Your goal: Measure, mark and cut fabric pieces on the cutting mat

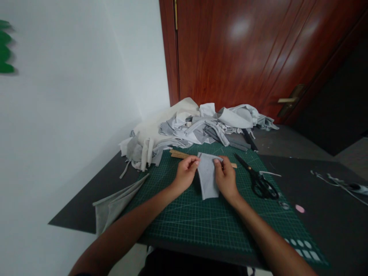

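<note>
Closest to you, the green cutting mat (201,226) spreads under your forearms. Above it, your left hand (186,173) pinches the upper left corner of the grey cloth piece (208,178), while your right hand (226,178) grips its right edge, thumb on top. Black-handled scissors (258,180) lie right of that hand. Beyond sits a heap of fabric scraps (201,128), probably several layers, before the reddish wooden door (230,53).

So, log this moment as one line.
left hand: holds grey cloth | right hand: holds same cloth | scissors: on green mat | fabric pile: far side
</note>
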Motion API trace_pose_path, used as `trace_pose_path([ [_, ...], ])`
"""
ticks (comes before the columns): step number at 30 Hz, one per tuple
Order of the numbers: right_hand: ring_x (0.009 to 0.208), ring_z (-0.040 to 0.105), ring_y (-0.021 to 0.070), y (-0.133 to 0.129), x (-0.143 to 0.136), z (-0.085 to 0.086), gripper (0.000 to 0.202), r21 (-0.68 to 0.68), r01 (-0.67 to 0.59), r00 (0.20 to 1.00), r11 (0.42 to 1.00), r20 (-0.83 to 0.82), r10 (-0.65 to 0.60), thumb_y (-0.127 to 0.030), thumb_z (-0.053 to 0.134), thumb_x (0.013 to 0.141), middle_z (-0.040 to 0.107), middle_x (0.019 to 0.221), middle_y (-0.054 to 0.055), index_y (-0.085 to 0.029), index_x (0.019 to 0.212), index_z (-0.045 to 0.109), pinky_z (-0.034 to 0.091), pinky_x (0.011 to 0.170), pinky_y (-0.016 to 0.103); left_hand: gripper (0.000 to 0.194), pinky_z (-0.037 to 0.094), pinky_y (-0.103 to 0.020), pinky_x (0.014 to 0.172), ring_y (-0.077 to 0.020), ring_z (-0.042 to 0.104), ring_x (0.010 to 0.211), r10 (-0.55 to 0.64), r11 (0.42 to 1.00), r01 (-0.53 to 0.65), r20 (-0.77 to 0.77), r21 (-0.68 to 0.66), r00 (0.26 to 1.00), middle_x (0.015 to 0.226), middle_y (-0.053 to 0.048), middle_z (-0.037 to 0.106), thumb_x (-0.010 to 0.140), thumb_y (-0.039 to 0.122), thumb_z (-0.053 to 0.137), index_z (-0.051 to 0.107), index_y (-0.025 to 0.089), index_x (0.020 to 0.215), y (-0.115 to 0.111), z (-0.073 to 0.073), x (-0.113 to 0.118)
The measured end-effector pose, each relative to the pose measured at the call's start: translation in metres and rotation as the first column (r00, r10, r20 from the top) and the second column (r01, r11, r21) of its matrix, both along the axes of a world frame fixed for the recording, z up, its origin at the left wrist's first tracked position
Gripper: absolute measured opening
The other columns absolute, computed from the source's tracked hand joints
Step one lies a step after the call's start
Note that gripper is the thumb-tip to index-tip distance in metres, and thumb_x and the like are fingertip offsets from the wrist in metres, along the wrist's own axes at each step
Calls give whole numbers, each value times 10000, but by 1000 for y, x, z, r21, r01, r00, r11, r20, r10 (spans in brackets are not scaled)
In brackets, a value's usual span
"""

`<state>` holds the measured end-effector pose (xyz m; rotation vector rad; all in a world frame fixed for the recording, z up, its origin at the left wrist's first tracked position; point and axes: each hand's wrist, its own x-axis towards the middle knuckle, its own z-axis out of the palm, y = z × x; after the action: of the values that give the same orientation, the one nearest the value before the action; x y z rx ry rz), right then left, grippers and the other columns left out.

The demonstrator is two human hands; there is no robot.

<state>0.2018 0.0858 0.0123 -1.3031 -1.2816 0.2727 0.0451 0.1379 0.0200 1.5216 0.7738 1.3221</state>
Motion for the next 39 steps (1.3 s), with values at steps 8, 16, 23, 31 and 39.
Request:
trace_pose_path([
  [8,576,505,177,-1,-1,-3,241,29,8,995,1000,101,-10,-442,478,1023,598,693,-15,-232,1000,595,388,599,302,492,453,-247,679,-131,593,702,-104,969,126,111,-212,988,774,33,635,576,296,925,567,198,899,1,-9,4],
  [16,603,527,174,3,8,0,261,59,47,994,997,99,-53,-455,494,1016,606,693,-19,-220,981,601,406,579,285,428,491,-280,747,-164,636,781,-223,933,242,98,-267,970,844,-30,695,611,340,894,673,150,924,6,-7,-2],
  [23,768,680,239,10,12,4,443,-93,-197,935,976,-316,159,-567,766,802,762,910,66,-199,1027,662,536,677,350,352,435,-247,592,-124,546,610,-217,949,214,12,-233,976,678,14,613,693,445,828,617,168,748,12,-7,-5],
  [31,817,690,250,16,15,-6,389,-93,-404,868,910,-354,349,-575,737,836,786,942,64,-203,949,751,545,798,398,138,392,-226,613,-122,520,654,-104,991,99,-55,-87,993,683,44,574,801,255,712,592,186,807,24,-6,-10],
  [39,699,600,198,19,28,-6,256,-65,-302,948,951,-124,292,-461,634,920,667,760,12,-223,832,669,473,625,305,251,497,-275,752,-169,677,798,-197,972,191,-31,-134,980,833,-6,707,681,102,764,667,169,902,27,-12,-9],
])
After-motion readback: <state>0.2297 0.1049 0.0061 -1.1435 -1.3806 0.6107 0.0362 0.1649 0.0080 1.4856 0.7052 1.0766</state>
